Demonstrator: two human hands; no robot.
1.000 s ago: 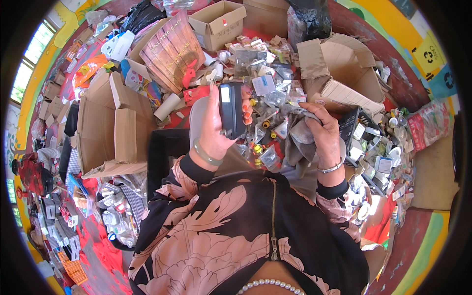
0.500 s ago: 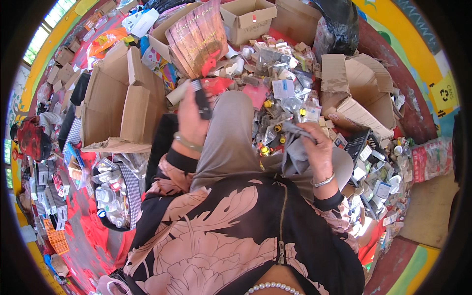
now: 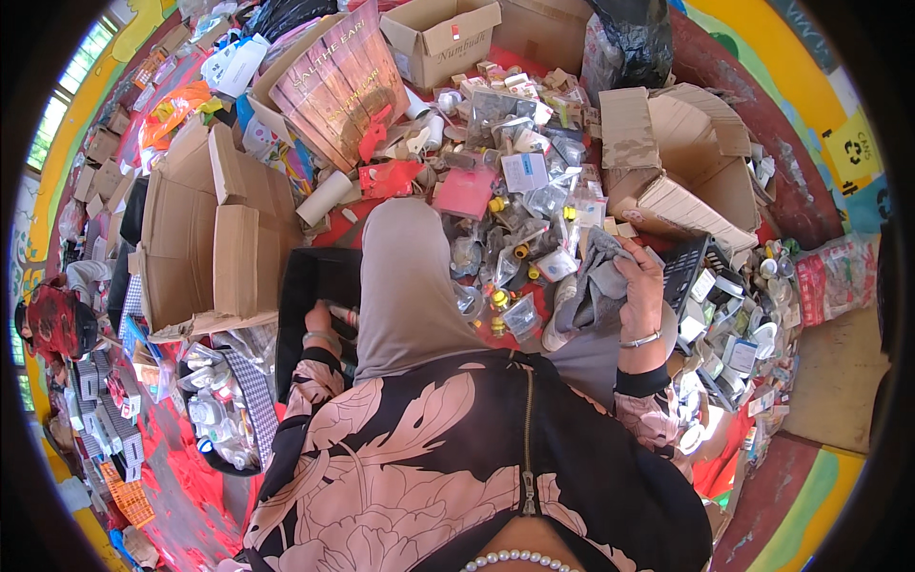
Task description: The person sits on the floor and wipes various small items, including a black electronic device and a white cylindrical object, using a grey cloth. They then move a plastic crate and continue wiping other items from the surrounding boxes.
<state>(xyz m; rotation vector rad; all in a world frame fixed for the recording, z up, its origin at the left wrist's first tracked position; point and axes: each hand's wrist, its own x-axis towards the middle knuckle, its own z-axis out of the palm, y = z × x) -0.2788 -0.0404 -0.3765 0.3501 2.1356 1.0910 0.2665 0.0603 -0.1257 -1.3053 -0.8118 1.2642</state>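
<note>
From up here I see my left hand [image 3: 319, 319] down beside my left knee, reaching into a black bag [image 3: 315, 286] that stands open on the floor; the fingers are hidden by the bag's edge and by something small and red-and-white there, so I cannot tell whether that grip is spread or pinched. My right hand [image 3: 640, 286] is raised over my right knee, its grip closed around a crumpled grey cloth [image 3: 591, 281] that hangs down from the fingers. A silver bracelet [image 3: 640, 339] sits on that wrist. Just past the cloth lies a black slotted tray [image 3: 688, 272], near the hand. Ahead of my knees the floor is heaped with small packets and bottles [image 3: 519, 238]. An open cardboard box [image 3: 205, 234] stands to my left, close to the bag.
</note>
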